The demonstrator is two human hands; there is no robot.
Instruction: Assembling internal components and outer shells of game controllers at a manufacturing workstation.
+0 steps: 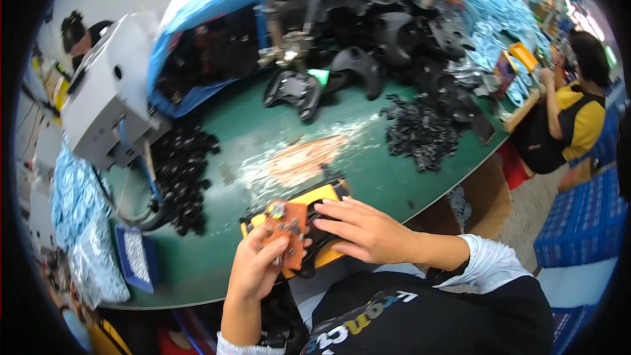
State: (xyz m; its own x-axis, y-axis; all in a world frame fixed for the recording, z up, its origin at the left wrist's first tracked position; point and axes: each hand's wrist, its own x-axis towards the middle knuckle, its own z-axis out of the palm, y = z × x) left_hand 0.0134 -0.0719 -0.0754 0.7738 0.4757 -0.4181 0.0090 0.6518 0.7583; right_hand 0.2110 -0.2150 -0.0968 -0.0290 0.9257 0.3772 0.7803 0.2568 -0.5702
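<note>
My left hand (253,260) is closed around a reddish-orange plate (295,227) with metal bits and dark spots on its face. My right hand (365,229) is stretched out beside it, palm down, with the fingers spread over a yellow and black fixture (328,192) at the table's front edge. A curved black plastic part (319,231) shows under those fingertips; whether they touch it I cannot tell. Farther back lies an opened black game controller shell (294,92), beneath a metal press-like tool (287,50).
Small black parts are heaped at left (184,177) and right (424,133). Black controller shells (394,33) pile up at the back. A blue tray (136,260) stands front left beside a grey machine (115,95). A co-worker in yellow and black (565,118) sits at right.
</note>
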